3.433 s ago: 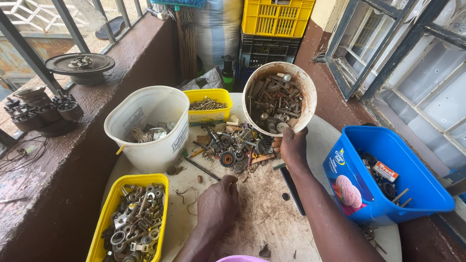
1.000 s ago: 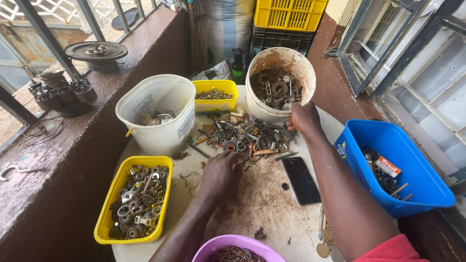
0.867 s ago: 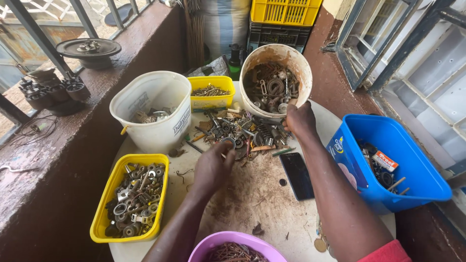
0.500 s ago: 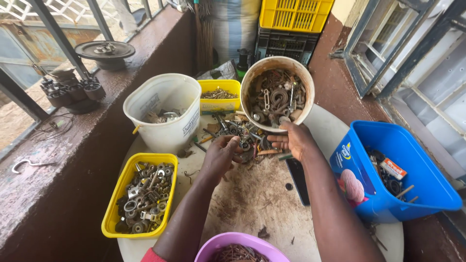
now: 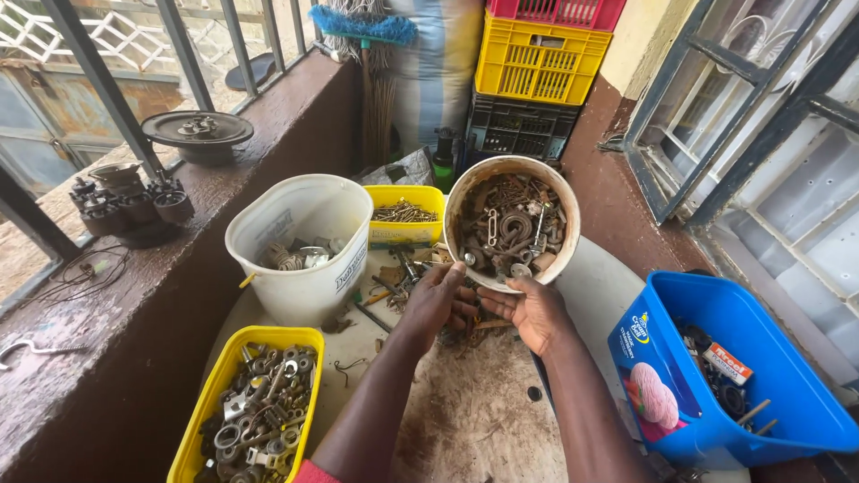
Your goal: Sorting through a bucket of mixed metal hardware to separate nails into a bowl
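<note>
A: What is the round tub above the hands made of?

B: Dull, stained plastic, holding rusty metal scrap, rough and brown.

A: And the bucket to the left of the left hand?

B: Smooth white plastic, slightly glossy. The yellow tray below it is shiny plastic, holding grey metal nuts.

A: And the table under the hands?

B: Matt, scuffed, dusted with rust. The blue tub to the right of the right hand is glossy plastic.

Parts tub behind hands, bucket to its left, bin far right, tray front left
</note>
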